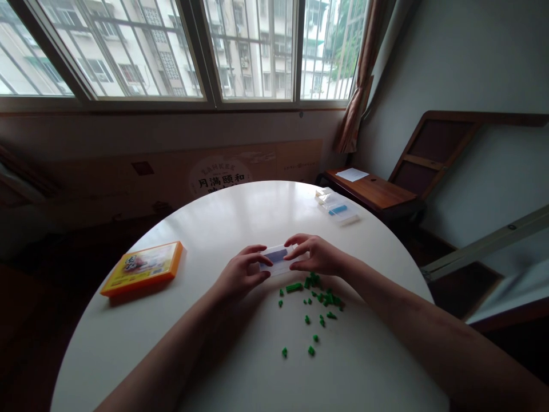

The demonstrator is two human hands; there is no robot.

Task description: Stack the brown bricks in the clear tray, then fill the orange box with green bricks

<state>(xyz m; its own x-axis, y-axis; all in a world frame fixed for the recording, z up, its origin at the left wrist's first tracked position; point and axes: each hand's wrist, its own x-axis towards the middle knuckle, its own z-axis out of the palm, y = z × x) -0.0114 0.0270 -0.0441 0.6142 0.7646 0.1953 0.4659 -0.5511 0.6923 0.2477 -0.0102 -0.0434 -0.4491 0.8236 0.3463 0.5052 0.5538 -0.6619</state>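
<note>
Left hand (242, 272) and right hand (315, 255) bend over both ends of a flat, see-through case (279, 270), so fingers hide its ends. I can't tell if they pinch it. Something dark inside (278, 256) looks blurry. The case is at the middle of the white table (240, 366), just past the green bits (294, 287). It runs longways left to right, right end tipped farther away.

Left hand (243, 271) and right hand (315, 254) hold a clear case (277, 259); green pieces (329, 299) lie just beside
</note>
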